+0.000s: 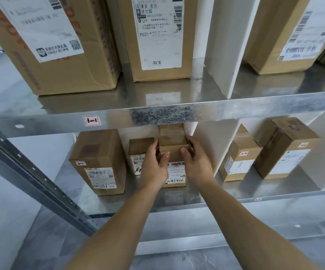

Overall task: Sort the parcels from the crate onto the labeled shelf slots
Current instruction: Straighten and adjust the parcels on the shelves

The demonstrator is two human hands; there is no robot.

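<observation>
- Left hand [154, 164] grips the left side of a small cardboard parcel [174, 142]: thumb on the front face, fingers curled round the side.
- Right hand [196, 162] grips the same parcel's right side, thumb on the front, fingers along the side.
- The parcel is upright at the lower shelf [130, 199], printed label facing out. I cannot tell if its base rests on the metal.
- The parcel sits in the left compartment, just beside a white divider [212, 145] on its right.
- A short box [138, 147] is close on its left, partly hidden by the left hand.
- A taller box [99, 162] stands farther left, upright.
- Two more boxes [239, 154] [286, 147] stand beyond the divider, angled.
- The upper shelf [235, 109] front edge carries a tag reading "1-1" [91, 120].
- On the upper shelf are a large carton [46, 75] and a carton with a "P021" label [157, 36].
</observation>
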